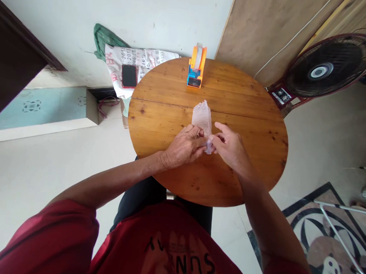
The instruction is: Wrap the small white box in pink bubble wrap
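Note:
A pale pinkish, translucent plastic wrap [202, 115] lies lengthwise on the round wooden table [159, 128], its near end gathered between both hands. My left hand [187, 145] pinches the wrap's near end from the left, fingers bent. From the right, my right hand [229, 147] holds the same gathered end between thumb and curled fingers, with the index finger lifted off it. The fingertips of the two hands almost meet. Whatever is inside the wrap, if anything, cannot be made out.
An orange and blue tape dispenser [196, 69] stands at the table's far edge. To its left, a dark phone [129, 76] rests on a printed white sack [113, 63]. A large fan [322, 70] is beyond the table's right side.

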The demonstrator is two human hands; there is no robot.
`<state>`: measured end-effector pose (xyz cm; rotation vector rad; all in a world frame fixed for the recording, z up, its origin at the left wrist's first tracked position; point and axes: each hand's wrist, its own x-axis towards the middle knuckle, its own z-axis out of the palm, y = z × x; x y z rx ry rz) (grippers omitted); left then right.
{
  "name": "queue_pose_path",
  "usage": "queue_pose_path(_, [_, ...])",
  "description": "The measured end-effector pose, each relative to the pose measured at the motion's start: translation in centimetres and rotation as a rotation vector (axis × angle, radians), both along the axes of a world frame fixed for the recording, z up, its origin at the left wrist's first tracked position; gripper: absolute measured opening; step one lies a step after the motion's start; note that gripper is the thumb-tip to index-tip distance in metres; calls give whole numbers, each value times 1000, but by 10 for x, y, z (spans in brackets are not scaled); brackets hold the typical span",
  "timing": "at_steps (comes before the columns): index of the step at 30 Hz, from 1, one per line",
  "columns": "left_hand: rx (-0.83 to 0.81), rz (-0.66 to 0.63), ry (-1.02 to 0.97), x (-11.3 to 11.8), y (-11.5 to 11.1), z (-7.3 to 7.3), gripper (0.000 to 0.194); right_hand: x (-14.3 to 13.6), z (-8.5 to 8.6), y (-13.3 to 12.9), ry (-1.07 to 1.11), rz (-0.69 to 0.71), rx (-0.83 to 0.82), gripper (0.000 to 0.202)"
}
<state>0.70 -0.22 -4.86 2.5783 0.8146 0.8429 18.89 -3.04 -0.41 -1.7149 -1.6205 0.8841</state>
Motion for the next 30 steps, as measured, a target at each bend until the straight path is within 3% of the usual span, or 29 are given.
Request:
queue_pose_path(4, [-44, 25, -77, -1, -2, -1, 25, 1, 5, -6, 28, 55, -9, 50])
queue_pose_path(8, [-179, 37, -197, -5, -5, 4, 38, -1, 9, -11, 7, 90, -27, 51])
queue_pose_path(12, [-282, 67, -284, -1, -4, 6, 37, -3, 13, -16, -40, 151, 2, 54])
queue_pose_path(19, [-278, 205, -205, 13, -5, 6, 27, 4, 13, -16, -192, 247, 62, 70])
queue_pose_path(24, [-313, 240, -199, 17, -6, 12, 32, 8, 4, -9, -217, 294, 102, 70])
queue_pose_path(30, [-307, 267, -128, 22, -1, 13, 21, 9, 2, -3, -147, 327, 84, 67])
